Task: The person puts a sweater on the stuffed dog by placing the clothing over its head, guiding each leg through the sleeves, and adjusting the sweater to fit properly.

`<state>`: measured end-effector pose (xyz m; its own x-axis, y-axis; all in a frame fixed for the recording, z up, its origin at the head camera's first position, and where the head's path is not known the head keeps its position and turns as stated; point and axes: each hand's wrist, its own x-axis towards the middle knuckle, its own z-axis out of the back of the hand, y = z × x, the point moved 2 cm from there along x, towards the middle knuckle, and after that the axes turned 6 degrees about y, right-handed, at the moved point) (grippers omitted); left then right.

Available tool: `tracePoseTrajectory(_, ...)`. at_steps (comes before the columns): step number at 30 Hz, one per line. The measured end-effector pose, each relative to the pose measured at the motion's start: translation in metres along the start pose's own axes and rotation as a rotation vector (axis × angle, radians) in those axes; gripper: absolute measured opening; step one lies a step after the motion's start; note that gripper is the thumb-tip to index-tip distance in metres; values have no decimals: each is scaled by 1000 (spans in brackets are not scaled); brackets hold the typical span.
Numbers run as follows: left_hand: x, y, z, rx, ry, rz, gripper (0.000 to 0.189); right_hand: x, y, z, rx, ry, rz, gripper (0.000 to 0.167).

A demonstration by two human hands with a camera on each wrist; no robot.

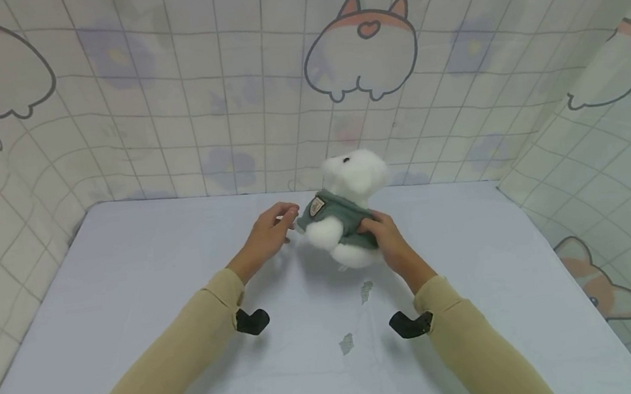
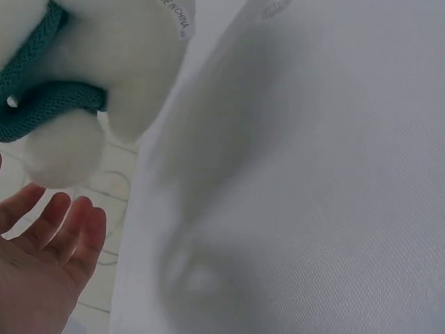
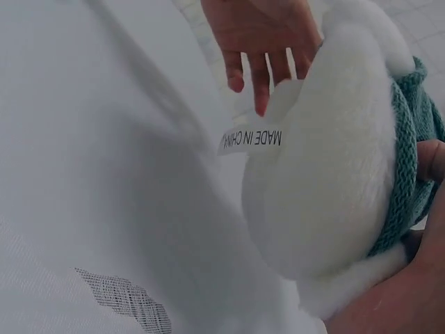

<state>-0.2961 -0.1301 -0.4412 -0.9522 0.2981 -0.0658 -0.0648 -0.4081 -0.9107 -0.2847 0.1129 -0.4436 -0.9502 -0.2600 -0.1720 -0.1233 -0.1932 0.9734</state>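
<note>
A white plush toy (image 1: 357,175) in a green knitted sweater (image 1: 346,209) is held tilted above the table. My right hand (image 1: 388,237) grips it by the sweater at its side, the thumb pressed on the knit. Beside the toy's other side is my left hand (image 1: 272,228), its fingers loosely bent and holding nothing. In the left wrist view those fingertips (image 2: 83,209) lie just below a round white paw (image 2: 66,149). A white label (image 3: 250,138) reading MADE IN CHINA sticks out from the toy's underside in the right wrist view.
A white-covered table (image 1: 195,369) lies under both arms, with two small grey worn patches, one of them (image 1: 347,344) nearer the front. Behind it hangs a grid-patterned curtain (image 1: 256,99) with corgi drawings. A black wrist mount (image 1: 253,321) shows below the left cuff, another (image 1: 410,324) at the right.
</note>
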Motion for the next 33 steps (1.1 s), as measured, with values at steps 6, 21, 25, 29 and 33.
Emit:
tracePoseTrajectory(6,1,2,-5,-167,124,76,51,1,-3,-6,125,89,27,68)
tracePoseTrajectory(21,-6,3,-17,-522,475,87,68,4,-1,-26,312,104,60,36)
tracePoseTrajectory(25,-9,1,-19,-614,526,74,64,5,0,-30,302,122,70,39)
tracePoseTrajectory(29,-9,1,-19,-698,535,39,59,6,2,-28,229,91,101,37)
tracePoseTrajectory(33,-7,5,-17,-764,470,28,58,6,8,-21,25,23,92,42)
